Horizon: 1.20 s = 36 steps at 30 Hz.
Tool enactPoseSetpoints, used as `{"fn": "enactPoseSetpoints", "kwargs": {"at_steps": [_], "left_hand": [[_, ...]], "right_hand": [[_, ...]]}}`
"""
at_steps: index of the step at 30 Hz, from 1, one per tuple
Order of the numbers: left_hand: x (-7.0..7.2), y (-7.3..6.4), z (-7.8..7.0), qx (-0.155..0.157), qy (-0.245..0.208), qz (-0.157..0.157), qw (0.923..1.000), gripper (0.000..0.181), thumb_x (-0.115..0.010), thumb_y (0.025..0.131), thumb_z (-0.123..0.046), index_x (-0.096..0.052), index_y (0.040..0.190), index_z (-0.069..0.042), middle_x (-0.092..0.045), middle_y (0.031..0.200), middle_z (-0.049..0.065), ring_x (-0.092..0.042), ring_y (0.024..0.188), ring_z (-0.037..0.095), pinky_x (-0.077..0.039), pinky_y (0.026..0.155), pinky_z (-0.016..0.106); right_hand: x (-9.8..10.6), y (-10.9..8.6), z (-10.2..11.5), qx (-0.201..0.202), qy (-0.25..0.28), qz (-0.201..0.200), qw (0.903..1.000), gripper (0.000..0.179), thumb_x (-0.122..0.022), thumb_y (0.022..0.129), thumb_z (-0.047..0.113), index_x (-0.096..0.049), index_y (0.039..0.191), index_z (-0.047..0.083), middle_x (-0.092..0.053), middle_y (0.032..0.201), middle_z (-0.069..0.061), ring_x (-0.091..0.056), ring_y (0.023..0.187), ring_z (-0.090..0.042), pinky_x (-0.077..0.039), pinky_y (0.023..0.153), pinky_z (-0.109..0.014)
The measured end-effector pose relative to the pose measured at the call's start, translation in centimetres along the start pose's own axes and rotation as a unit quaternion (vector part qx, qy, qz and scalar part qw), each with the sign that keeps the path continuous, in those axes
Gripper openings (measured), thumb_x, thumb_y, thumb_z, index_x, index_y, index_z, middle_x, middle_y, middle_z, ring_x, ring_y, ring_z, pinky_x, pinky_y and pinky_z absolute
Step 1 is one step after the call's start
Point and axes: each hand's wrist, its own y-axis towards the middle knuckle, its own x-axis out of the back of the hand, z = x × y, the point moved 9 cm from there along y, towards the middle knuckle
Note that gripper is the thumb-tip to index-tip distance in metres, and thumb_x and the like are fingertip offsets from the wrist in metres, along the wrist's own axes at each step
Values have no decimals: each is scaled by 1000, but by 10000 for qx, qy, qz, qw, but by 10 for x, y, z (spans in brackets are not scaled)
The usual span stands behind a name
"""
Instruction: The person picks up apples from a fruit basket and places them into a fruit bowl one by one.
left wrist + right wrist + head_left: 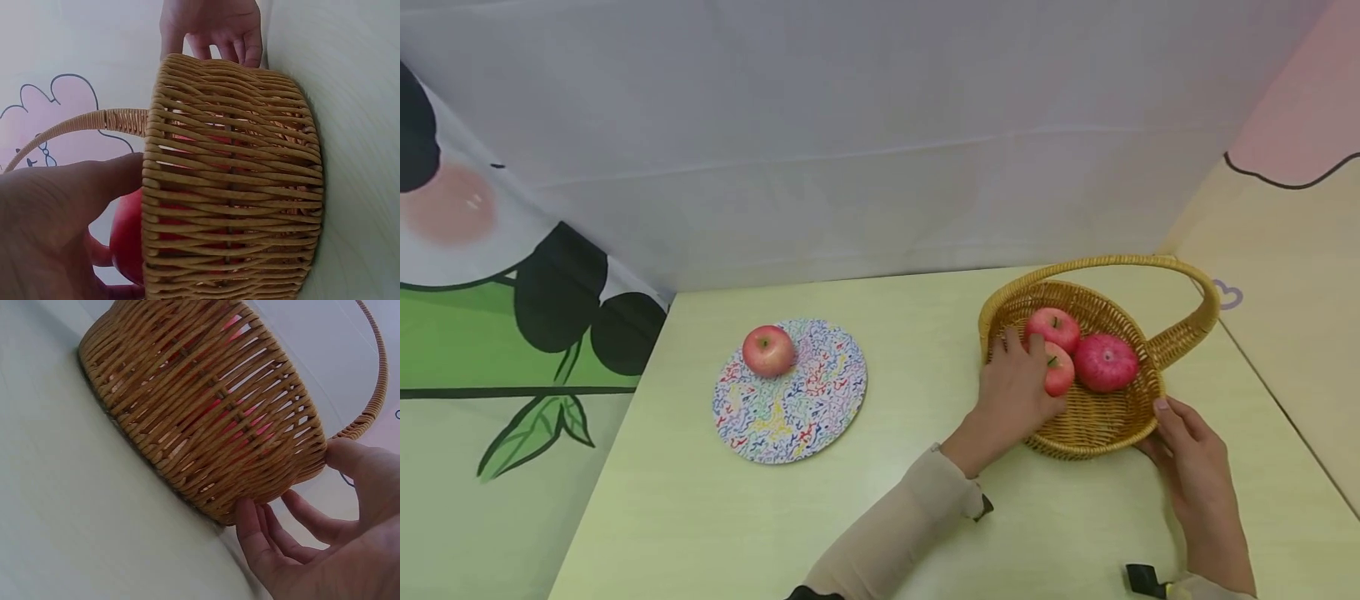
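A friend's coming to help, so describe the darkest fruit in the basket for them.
On the table, right of the patterned disc, stands a woven basket. Inside, the magenta fruit sits right of two apples, deeper in colour than both.

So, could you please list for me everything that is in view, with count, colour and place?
table: one, pale yellow-green, below everything else
round mat: one, white with multicoloured squiggles, left part of table
apple on the mat: one, red-pink, towards the mat's back left
wicker basket: one, golden brown, handled, right part of table
apples in the basket: two visible, red-pink
round fruit: one, magenta, kind unclear, in the basket
backdrop: one, whitish, behind the table
left panel: one, green and white with painted shapes
right panel: one, cream and pink
sleeves: two, beige, front
hands: two; left reaching into the basket, right gripping its rim
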Motion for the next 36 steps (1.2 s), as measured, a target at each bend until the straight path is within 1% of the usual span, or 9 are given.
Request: {"fn": "enactPoseSetpoints", "kwargs": {"at_steps": [4,6,13,18,23,27,31,33,36], "left_hand": [[6,-3,3,-62,-694,2,9976,76,-80,80,-49,-51,140,-14,-50,138,10,-56,122,25,-61,74,25],[10,-5,4,-68,-914,3,9958,76,-80,80,-49,-50,141,-15,-49,137,10,-55,119,24,-59,73,23],[25,-12,5,-237,-1309,-92,9911,81,-83,80,-47,-46,147,-19,-49,131,8,-50,114,20,-51,73,17],[36,-22,3,-502,-1697,-175,9841,78,-83,79,-39,-47,146,-20,-47,128,7,-45,108,19,-44,75,16],[46,-33,2,-643,-2072,-234,9759,74,-84,80,-35,-48,143,-23,-46,130,7,-41,111,18,-41,77,14],[48,-42,7,-621,-2543,-141,9650,74,-84,80,-32,-48,144,-26,-43,132,5,-39,118,18,-44,77,14],[43,-46,16,-484,-3189,132,9465,74,-84,79,-30,-49,144,-29,-42,137,4,-38,126,16,-48,78,17],[40,-48,21,-389,-3535,302,9341,75,-85,78,-29,-50,145,-31,-42,140,3,-38,131,16,-51,79,19],[39,-51,27,-306,-3768,463,9247,77,-86,78,-31,-50,146,-32,-42,144,2,-39,134,16,-52,82,21]], "right_hand": [[1,0,3,-122,-170,46,9998,16,-61,106,20,-75,114,22,-74,106,14,-74,92,-3,-63,73,-22],[2,-1,3,-185,-303,67,9993,15,-62,105,22,-74,114,23,-73,106,15,-74,92,-2,-63,72,-23],[0,-1,8,-270,-579,131,9979,13,-63,105,23,-74,111,23,-75,103,15,-75,89,-4,-64,71,-24],[1,0,10,-331,-705,113,9969,12,-63,105,23,-73,110,25,-74,101,16,-76,87,-4,-64,70,-25],[-1,2,12,-404,-958,54,9946,13,-64,104,23,-72,112,29,-72,100,19,-75,86,-3,-64,68,-24],[-4,3,14,-398,-1105,116,9930,17,-65,104,22,-70,116,32,-72,99,19,-75,85,-3,-64,68,-25],[-4,3,16,-347,-1113,235,9929,18,-65,104,20,-72,115,33,-74,98,18,-75,85,-3,-64,68,-25],[-4,3,17,-319,-1078,296,9932,19,-65,104,19,-72,115,32,-75,98,17,-75,85,-3,-64,68,-26],[-4,3,18,-309,-1084,323,9931,18,-65,104,19,-73,115,32,-76,98,16,-75,85,-4,-64,68,-26]]}}
